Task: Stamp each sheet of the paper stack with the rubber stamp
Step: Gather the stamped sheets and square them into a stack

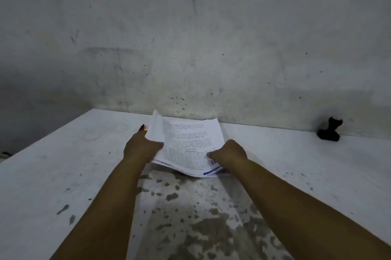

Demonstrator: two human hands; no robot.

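While the rubber stamp (330, 129) stands untouched by the wall at the table's (63, 164) far right, a person's left hand (141, 147) grips the lifted left edge of the paper stack (190, 143) and the right hand (228, 154) pinches its near corner. No stamped sheet is visible; stamping apparently remains ahead.

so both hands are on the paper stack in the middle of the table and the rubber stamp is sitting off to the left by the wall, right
Not quite: the rubber stamp sits off to the right by the wall, not the left, as the head view shows. The rest holds: the left hand and the right hand are both on the paper stack in the middle of the table.
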